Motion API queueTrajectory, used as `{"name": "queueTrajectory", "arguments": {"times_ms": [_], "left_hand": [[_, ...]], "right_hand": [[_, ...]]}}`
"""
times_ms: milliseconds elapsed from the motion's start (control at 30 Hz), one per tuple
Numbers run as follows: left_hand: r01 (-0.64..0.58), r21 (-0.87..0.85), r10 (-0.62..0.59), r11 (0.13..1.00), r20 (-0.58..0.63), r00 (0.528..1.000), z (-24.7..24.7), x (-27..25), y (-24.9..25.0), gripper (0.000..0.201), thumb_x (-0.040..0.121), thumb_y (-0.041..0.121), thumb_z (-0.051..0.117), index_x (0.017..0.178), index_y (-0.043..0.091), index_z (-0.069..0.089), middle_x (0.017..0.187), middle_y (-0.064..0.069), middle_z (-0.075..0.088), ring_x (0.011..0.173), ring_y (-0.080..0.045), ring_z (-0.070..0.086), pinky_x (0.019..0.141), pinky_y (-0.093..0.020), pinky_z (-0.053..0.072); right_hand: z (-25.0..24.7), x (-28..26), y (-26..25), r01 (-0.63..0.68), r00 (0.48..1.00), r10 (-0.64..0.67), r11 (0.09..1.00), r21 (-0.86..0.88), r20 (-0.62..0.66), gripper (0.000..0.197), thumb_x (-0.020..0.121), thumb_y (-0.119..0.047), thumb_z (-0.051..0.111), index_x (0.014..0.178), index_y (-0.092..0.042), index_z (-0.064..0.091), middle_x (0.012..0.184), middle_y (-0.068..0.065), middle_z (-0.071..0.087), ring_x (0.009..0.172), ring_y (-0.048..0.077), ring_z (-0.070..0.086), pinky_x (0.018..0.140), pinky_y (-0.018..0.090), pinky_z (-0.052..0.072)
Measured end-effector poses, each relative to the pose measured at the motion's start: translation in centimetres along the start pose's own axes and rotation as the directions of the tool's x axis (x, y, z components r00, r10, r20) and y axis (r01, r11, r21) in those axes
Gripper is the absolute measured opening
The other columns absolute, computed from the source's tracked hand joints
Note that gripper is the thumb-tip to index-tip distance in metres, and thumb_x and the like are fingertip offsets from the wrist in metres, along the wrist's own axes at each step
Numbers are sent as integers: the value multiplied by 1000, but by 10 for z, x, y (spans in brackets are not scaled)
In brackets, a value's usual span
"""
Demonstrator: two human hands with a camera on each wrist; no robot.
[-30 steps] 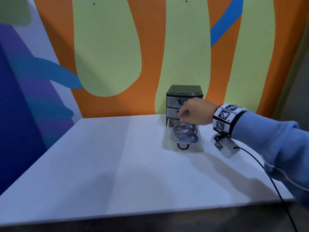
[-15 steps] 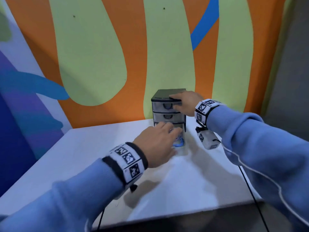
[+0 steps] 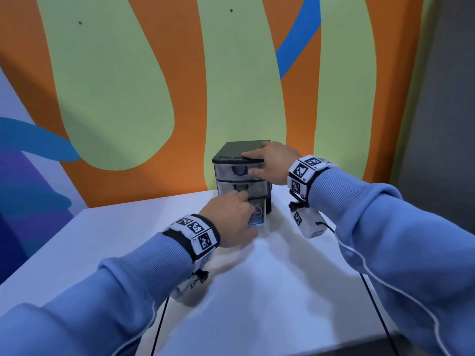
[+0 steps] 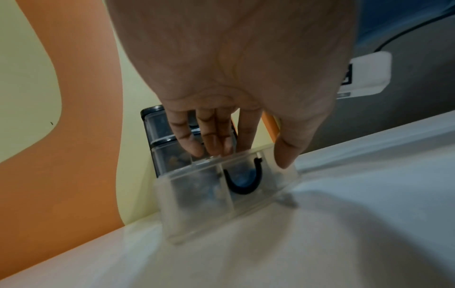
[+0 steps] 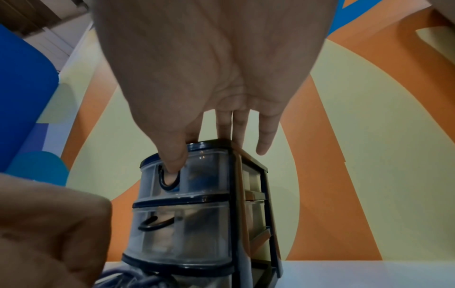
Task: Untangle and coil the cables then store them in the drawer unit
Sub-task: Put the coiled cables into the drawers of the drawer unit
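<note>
White table point(image 3: 270, 291) fills the lower half of the head view, with both blue sleeves reaching in from the bottom corners. At centre frame the left hand point(image 3: 231, 219) meets the clear bottom drawer point(image 4: 221, 194), which stands only partly pulled out of the drawer unit point(image 3: 241, 176). In the left wrist view its fingers point(image 4: 214, 140) hook over the top edge of the drawer front while the thumb lies outside, beside the black U-shaped handle point(image 4: 242, 182). Coiled cables point(image 3: 257, 214), bluish-purple, show through the clear plastic inside this drawer. Farther back, the right hand point(image 3: 272, 160) lies with straight fingers flat on the unit's black lid, and its thumb rests at the top drawer's handle point(image 5: 169, 175). Judged from this, untangling, coiling and loading are done. What appears left is sliding the bottom drawer fully home. Contents of the upper two drawers cannot be made out.
</note>
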State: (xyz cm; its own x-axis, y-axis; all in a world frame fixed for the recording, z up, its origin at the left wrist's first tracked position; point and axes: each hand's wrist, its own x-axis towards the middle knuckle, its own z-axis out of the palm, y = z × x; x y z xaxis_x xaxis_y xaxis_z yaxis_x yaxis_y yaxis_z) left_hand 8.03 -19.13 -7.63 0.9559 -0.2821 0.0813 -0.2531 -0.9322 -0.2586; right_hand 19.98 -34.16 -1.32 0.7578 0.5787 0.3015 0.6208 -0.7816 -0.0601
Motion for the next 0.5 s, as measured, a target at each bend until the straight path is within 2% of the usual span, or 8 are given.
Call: {"name": "queueTrajectory", "arguments": {"times_ms": [100,167,267,367,400,467,500], "left_hand": [[40,-47,-39,998,21,999,-1,10,3,30,89,45,61,82,16,59,87,-2,56,79,-30,58,59,-32,35],[58,-109,-52,992,54,997,-2,16,2,31,88,41,62,73,15,54,77,-2,55,69,-29,55,54,-30,31],[92,-131,-83,987,76,994,-5,22,-5,26,89,36,62,77,13,61,78,-3,60,74,-30,60,54,-29,33],[176,-70,-175,982,12,984,0,24,-10,32,96,32,61,72,16,47,81,-3,55,75,-30,57,59,-32,36],[201,-70,-203,977,-24,979,3,26,-11,30,97,32,61,76,16,47,85,-4,56,77,-30,57,62,-33,40],[245,-89,-252,966,-80,965,7,29,-9,25,96,39,63,94,16,53,95,-6,61,85,-32,62,67,-36,45],[261,-101,-271,960,-101,957,8,30,-7,29,96,42,64,103,16,54,99,-7,63,90,-33,64,69,-36,47]], "right_hand": [[1,0,3,15,1000,-15,1000,9,-3,57,102,-53,57,156,-44,41,148,6,49,140,27,45,98,38,46],[1,1,4,16,1000,-16,1000,8,-8,57,102,-52,56,156,-44,41,148,5,49,139,27,46,96,37,46],[1,1,3,19,1000,-19,1000,9,-5,57,102,-52,57,156,-45,41,151,6,48,140,26,45,98,38,47],[1,1,3,10,1000,-10,1000,2,7,58,101,-53,57,156,-46,40,157,7,44,144,27,42,102,39,46],[0,1,3,9,1000,-9,1000,0,9,58,101,-53,57,156,-46,40,157,7,43,144,27,42,103,39,45],[0,1,3,10,1000,-10,1000,4,8,58,101,-52,57,156,-45,40,155,6,45,142,27,43,100,38,45],[0,0,2,12,1000,-12,1000,9,3,58,102,-51,57,156,-45,41,152,5,47,140,26,45,97,36,45]]}}
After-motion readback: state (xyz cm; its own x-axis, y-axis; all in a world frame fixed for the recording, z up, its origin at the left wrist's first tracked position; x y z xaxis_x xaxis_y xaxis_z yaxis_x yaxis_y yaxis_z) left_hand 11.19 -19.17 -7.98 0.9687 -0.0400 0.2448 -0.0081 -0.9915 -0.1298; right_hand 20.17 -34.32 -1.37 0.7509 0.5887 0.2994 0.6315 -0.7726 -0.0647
